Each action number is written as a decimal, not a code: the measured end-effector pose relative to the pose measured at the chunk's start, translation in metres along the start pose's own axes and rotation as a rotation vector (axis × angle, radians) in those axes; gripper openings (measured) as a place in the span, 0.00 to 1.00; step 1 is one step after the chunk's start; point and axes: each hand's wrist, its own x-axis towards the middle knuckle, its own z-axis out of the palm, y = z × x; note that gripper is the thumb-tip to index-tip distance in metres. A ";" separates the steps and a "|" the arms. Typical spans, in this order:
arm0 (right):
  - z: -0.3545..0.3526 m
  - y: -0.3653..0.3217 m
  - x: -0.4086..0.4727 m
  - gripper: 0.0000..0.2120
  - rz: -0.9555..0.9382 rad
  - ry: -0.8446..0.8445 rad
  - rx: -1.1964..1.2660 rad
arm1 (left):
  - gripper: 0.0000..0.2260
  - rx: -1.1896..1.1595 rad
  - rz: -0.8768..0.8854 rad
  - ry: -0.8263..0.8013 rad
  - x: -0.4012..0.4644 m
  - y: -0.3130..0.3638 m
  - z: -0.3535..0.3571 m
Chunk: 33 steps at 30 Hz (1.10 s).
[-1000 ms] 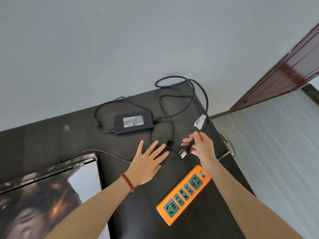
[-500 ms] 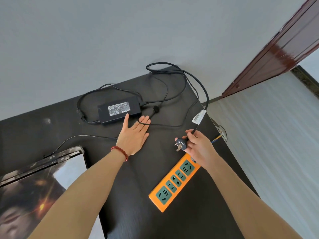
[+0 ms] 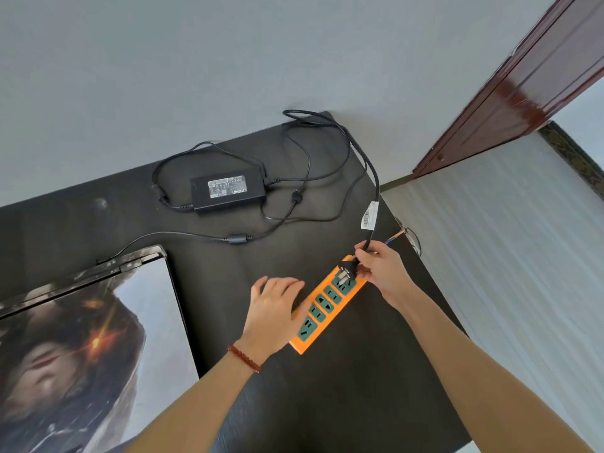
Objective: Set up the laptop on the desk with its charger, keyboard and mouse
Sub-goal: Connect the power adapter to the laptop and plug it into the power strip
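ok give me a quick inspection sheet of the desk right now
surface: black desk, set against a grey wall.
job's things: laptop open at the left, screen lit; charger brick label up at the back; orange power strip near the right edge. Keyboard and mouse: nothing seen.
clutter: nothing seen.
grippers: right hand pinches the charger plug, prongs at the strip's far socket; left hand rests on the strip's left edge.
cables: charger cable looped loosely at the back; thin lead runs to the laptop.
surroundings: brown door, pale floor.
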 end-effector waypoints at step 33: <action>0.030 0.048 -0.066 0.09 0.033 -0.033 -0.245 | 0.27 -0.069 -0.319 -0.190 -0.068 0.000 0.007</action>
